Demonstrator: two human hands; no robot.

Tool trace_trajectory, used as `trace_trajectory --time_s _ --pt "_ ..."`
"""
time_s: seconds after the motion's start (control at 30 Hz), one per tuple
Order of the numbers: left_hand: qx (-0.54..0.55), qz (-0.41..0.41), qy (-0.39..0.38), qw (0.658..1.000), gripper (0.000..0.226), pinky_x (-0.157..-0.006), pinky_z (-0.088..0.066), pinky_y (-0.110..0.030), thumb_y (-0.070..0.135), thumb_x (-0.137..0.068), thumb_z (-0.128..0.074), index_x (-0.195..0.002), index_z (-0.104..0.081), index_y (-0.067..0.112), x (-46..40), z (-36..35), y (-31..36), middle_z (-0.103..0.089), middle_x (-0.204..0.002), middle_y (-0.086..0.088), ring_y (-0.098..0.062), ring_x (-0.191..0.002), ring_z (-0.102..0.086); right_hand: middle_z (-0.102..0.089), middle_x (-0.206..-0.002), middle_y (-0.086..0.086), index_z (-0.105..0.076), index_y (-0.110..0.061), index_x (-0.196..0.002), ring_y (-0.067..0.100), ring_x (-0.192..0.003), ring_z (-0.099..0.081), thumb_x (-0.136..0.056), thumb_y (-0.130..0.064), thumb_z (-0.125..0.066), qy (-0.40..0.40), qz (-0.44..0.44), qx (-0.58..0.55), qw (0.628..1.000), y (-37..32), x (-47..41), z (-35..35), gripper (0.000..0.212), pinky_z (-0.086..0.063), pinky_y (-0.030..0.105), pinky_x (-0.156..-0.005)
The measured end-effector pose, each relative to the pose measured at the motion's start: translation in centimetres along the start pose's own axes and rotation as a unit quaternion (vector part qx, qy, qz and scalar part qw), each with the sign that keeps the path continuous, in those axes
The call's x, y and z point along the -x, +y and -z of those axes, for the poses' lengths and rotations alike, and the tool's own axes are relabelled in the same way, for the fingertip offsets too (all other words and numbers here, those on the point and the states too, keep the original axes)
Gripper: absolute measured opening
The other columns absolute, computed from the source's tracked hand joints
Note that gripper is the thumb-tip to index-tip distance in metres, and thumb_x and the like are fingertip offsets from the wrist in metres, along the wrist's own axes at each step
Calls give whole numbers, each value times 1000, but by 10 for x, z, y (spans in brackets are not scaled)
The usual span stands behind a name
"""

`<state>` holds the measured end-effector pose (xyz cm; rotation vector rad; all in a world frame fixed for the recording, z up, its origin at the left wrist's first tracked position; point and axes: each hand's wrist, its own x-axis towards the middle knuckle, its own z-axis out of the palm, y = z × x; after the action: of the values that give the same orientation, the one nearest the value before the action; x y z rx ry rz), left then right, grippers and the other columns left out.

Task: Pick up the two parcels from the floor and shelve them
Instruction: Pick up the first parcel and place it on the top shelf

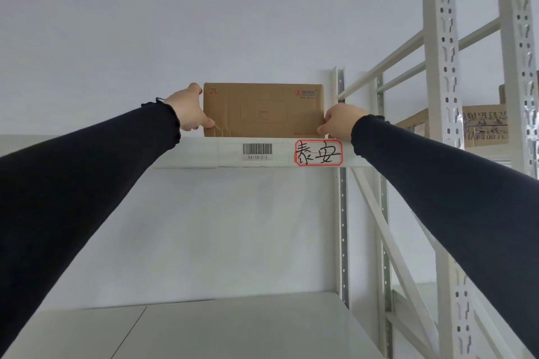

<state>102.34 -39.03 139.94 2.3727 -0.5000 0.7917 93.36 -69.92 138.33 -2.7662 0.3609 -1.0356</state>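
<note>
A brown cardboard parcel [264, 109] marked "2L" stands on the upper white shelf [204, 151], its lower edge hidden behind the shelf's front beam. My left hand [189, 111] grips its left side, thumb on the front face. My right hand [341, 122] holds its lower right corner. Both arms in dark sleeves reach up to it. Only this one parcel is in view.
The shelf beam carries a barcode label [257, 151] and a red-framed handwritten label [318, 152]. A lower white shelf [218, 326] lies below. White perforated uprights [440, 67] stand at the right, with another cardboard box [484, 125] behind them.
</note>
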Motion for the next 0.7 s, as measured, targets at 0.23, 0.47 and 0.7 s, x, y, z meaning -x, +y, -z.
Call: trace_trajectory --time_s 0.23,0.47,0.7 --pt "-21 -83 91 992 77 -109 -43 -45 32 -94 -70 -157 -29 15 24 25 -7 -42 -154 -16 -34 -135 -49 -66 -101 2 -64 -19 -105 24 -92 -61 -91 -33 -49 106 48 -41 992 4 24 7 26 -52 38 -78" --pt "-72 -211 131 966 62 -112 -36 -42 29 -96 -62 -152 -41 15 98 46 -25 -44 -152 -11 -30 -140 -40 -61 -120 5 -59 -18 -117 29 -118 -47 -94 -32 -45 268 145 -46 951 -15 101 -6 30 -41 43 -95" --pt "-63 -233 60 968 55 -109 -39 -43 25 -93 -64 -145 -51 13 213 49 -88 -52 -144 -9 -31 -132 -45 -56 -126 6 -53 -19 -124 31 -118 -45 -89 -26 -51 190 89 -25 977 -58 233 -52 36 -40 45 -97"
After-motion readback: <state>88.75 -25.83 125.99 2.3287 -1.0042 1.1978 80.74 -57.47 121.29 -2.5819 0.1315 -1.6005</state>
